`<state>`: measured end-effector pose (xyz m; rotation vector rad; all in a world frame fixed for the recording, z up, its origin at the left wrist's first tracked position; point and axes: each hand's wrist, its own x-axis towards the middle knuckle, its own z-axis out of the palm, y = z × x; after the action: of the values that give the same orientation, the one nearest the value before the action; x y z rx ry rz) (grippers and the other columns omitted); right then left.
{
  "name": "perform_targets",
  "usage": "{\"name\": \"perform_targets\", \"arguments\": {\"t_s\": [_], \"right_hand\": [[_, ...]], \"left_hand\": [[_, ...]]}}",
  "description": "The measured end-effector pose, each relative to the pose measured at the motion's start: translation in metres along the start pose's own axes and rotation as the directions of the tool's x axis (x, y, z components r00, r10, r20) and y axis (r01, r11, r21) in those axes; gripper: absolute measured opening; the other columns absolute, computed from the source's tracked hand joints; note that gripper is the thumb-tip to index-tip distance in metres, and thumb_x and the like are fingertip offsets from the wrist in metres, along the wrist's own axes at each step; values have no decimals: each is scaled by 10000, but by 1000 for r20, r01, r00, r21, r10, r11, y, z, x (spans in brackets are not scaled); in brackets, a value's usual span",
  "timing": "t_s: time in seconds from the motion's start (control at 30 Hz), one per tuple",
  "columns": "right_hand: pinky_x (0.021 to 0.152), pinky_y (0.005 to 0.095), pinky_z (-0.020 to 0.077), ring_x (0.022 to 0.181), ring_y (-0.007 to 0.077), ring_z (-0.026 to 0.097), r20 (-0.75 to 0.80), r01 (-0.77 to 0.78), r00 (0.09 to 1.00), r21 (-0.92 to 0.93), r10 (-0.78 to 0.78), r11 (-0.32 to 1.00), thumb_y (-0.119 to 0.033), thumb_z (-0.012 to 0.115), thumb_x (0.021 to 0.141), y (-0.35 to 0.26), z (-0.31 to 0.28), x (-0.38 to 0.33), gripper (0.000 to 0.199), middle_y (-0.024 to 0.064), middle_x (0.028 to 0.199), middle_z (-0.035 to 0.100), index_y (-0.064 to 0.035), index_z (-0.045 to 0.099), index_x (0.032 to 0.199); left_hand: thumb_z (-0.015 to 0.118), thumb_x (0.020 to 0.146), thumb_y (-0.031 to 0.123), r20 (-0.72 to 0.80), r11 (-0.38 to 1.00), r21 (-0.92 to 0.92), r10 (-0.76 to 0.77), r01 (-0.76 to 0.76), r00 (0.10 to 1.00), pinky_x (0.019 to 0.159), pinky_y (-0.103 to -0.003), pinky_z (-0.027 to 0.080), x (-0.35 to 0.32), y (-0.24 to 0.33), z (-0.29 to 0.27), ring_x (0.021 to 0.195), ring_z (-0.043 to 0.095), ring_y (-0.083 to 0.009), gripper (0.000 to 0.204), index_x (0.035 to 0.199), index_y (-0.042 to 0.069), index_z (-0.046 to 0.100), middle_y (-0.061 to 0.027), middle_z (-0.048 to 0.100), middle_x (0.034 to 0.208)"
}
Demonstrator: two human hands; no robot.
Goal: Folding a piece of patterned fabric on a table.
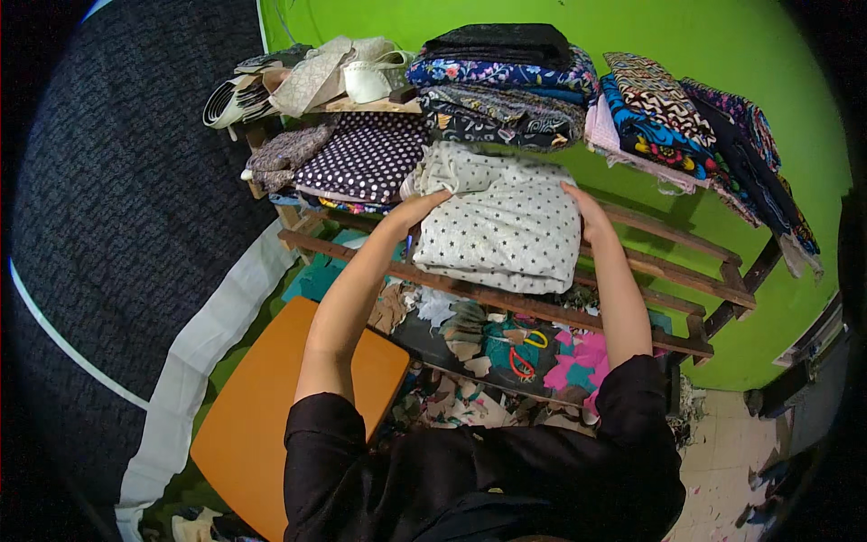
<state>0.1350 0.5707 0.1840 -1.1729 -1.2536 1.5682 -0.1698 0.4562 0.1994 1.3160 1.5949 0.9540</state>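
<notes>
Between my two hands is a thick folded bundle of white star-print fabric, resting on the slats of a wooden rack. My left hand grips its left side, thumb on top near a crumpled fold. On the opposite side my right hand presses against the edge, its fingers partly hidden behind the cloth. Just left of the bundle lies a folded dark polka-dot fabric. Behind it, a stack of dark patterned fabrics sits on the upper shelf.
More folded prints hang over the shelf at right. Rolled papers lie at upper left. Below the wooden rack are scissors and pink scraps. An orange tabletop stands at lower left, beside a dark curtain.
</notes>
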Motion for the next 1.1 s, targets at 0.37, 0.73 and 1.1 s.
{"name": "perform_targets", "arguments": {"t_s": [0.37,0.73,1.1], "right_hand": [[835,362,404,944,241,517,-318,336,874,-152,-367,930,-310,502,820,30,-18,133,428,128,1094,526,-17,482,1131],[973,515,188,1182,284,338,226,297,858,-951,-461,85,-530,309,817,0,86,-3,521,109,1284,369,-258,376,1256],[933,532,197,1149,312,338,304,422,457,-902,-836,-97,-323,475,790,49,94,-42,468,147,1231,401,-95,425,1196]], "left_hand": [[637,652,352,-502,904,385,374,-186,780,802,-357,418,75,46,2,917,545,-338,579,1058,-35,493,-230,556,999],[517,775,349,-40,306,819,875,-486,483,862,-391,344,13,-4,21,1009,458,-337,442,1132,91,487,-176,472,1126],[496,797,313,-259,408,889,822,-206,507,945,-548,173,-19,-48,48,1154,343,-296,455,1221,172,409,-137,380,1242]]}}
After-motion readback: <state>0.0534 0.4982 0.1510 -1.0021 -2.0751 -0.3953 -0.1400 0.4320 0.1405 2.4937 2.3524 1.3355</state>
